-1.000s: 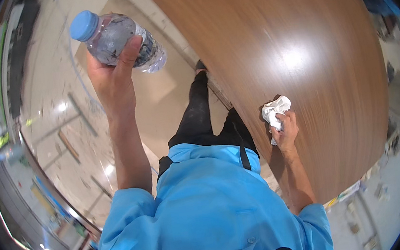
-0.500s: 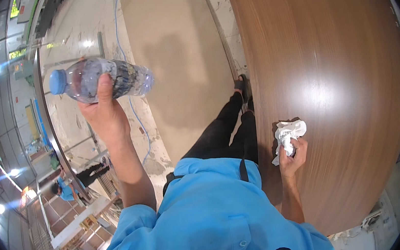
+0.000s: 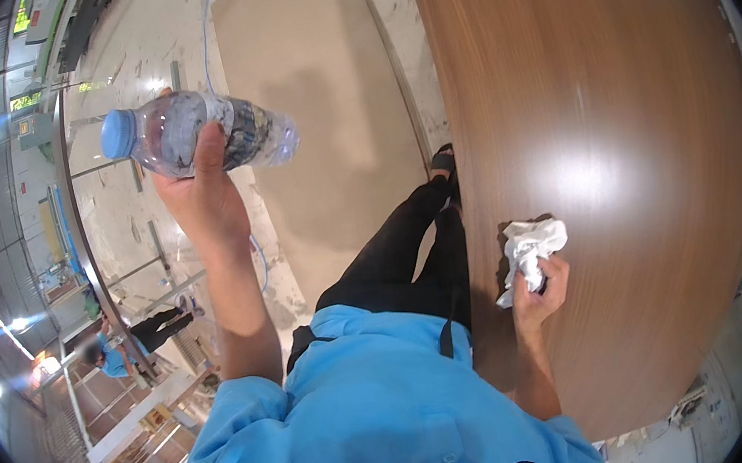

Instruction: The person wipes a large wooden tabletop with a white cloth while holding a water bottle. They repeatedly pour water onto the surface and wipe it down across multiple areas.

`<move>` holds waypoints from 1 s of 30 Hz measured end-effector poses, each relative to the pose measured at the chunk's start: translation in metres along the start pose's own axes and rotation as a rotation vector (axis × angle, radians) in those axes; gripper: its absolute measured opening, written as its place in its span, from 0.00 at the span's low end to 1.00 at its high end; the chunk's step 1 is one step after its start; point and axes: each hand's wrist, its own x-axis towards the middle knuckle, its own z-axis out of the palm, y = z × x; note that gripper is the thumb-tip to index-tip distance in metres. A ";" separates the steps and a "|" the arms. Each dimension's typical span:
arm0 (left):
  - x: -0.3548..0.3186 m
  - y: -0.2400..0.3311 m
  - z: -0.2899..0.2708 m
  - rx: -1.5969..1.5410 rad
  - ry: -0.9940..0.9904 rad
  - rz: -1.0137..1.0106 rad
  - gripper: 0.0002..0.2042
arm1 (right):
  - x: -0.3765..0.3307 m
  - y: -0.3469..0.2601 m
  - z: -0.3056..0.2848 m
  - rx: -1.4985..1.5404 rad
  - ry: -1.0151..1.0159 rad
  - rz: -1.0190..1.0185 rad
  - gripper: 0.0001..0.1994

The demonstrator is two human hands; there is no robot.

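Wood-grain panel [image 3: 614,112] is filling the right half of the view — glossy brown, curving with the lens, a bright glare patch sitting near its middle. Pale marble-like floor [image 3: 159,219] is running down the left side, with a matte beige board [image 3: 319,100] lying on it beside the panel's edge. Metal rails and framing are curving along the far left, with ceiling lights glinting there. Another person in a blue top [image 3: 123,346] is crouching low at the left, well apart from the work.

Left hand [image 3: 203,205] is raised over the floor, gripping a clear plastic bottle [image 3: 205,136] — blue cap pointing left, bottle lying roughly sideways, thumb wrapping over its middle.

Right hand [image 3: 538,290] is clenching a crumpled white cloth [image 3: 528,246] and pressing it against the panel, just below the glare patch; the cloth is touching the surface and casting a small shadow.

Person's blue shirt and dark trousers are filling the lower centre, one shoe showing by the panel's edge.
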 end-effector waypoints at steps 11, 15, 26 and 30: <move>-0.048 -0.031 0.002 0.015 0.132 -0.044 0.30 | -0.011 0.011 0.004 0.015 0.005 0.057 0.19; -0.044 -0.026 0.012 -0.004 0.119 -0.041 0.30 | -0.012 0.012 0.005 0.032 0.042 0.065 0.19; 0.002 -0.048 0.014 -0.065 -0.015 -0.051 0.25 | -0.020 0.005 0.010 0.084 0.039 0.084 0.19; 0.005 -0.066 0.164 -0.042 -0.408 0.016 0.26 | -0.007 0.011 0.018 0.127 0.113 0.011 0.21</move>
